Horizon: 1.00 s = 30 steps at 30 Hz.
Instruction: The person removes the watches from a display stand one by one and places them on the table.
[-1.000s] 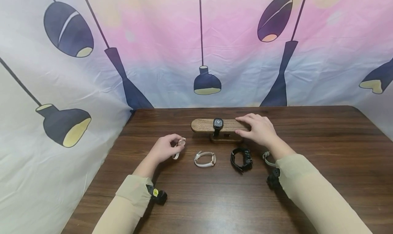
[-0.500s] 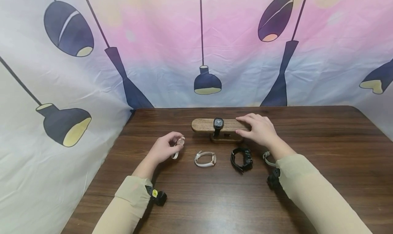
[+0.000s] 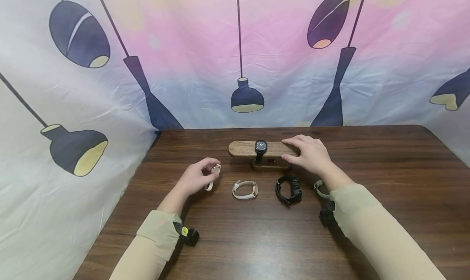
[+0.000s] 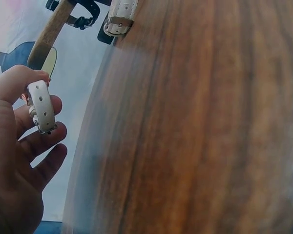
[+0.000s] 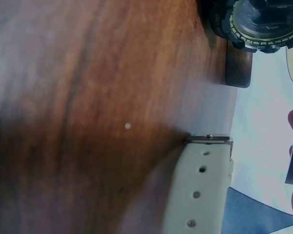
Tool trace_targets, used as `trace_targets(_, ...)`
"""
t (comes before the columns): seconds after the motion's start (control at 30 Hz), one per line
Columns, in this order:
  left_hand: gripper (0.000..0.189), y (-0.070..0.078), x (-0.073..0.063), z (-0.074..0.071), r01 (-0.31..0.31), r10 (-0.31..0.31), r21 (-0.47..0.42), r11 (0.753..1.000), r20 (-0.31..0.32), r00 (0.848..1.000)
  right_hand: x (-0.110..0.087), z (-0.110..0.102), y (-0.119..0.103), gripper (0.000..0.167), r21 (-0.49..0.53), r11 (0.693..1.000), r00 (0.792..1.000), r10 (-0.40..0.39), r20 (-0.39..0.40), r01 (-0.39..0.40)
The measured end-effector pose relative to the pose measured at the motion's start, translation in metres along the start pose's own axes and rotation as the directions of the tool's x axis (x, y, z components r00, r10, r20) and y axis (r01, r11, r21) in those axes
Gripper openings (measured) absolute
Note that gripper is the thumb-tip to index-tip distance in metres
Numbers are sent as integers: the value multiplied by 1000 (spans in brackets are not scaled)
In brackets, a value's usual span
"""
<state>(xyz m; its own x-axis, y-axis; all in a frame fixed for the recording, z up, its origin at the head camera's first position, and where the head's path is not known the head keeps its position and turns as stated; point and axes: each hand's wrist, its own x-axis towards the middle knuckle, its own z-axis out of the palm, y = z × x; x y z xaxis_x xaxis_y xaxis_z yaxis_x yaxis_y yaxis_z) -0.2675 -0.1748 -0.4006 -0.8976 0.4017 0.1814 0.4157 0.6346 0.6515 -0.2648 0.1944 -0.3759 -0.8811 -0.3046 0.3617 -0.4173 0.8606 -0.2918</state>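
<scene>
In the head view my left hand (image 3: pixel 194 177) pinches a white-strapped wristwatch (image 3: pixel 216 170), holding it left of a wooden watch stand (image 3: pixel 241 149). The left wrist view shows its buckled strap (image 4: pixel 42 105) between thumb and fingers, the other fingers apart. My right hand (image 3: pixel 311 154) grips the stand's right end, thumb at the front, fingers at the back. A black square-faced watch (image 3: pixel 261 146) is fastened around the bar. In front of the stand lie a white-strapped watch (image 3: pixel 244 197) and a bulky black watch (image 3: pixel 295 189).
Another pale-strapped watch (image 3: pixel 318 189) lies partly hidden below my right wrist; its strap (image 5: pixel 197 190) looms large in the right wrist view. All stand on a dark wooden table (image 3: pixel 249 243). A printed cloth (image 3: pixel 205 88) hangs behind and at the left.
Over the last second my left hand has lifted the held watch very slightly and shifted a little left. My right hand and the stand stay where they were.
</scene>
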Motion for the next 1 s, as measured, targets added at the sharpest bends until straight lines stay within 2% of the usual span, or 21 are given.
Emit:
trace_targets(0.2, 32, 3, -2, 0, -64, 62, 24, 998, 60, 996, 0, 0, -1, 53, -4, 1000, 1000, -1, 5, 1)
trace_targets(0.43, 32, -2, -4, 0, -88, 83, 44, 995, 105, 991, 0, -2, -2, 54, -5, 1000, 1000, 2, 20, -2)
trace_targets(0.67, 31, -1, -6, -1, -79, 64, 84, 993, 176, 982, 0, -1, -1, 55, -8, 1000, 1000, 3, 25, -2)
trace_targets(0.8, 28, 0, -7, 0, -73, 39, 145, 987, 226, 973, 0, -1, -1, 55, -8, 1000, 1000, 2, 22, -2)
trace_targets(1.0, 28, 1, -7, 1, -113, 43, 232, 966, 286, 957, 0, -2, -1, 54, -13, 1000, 1000, 7, 16, -6)
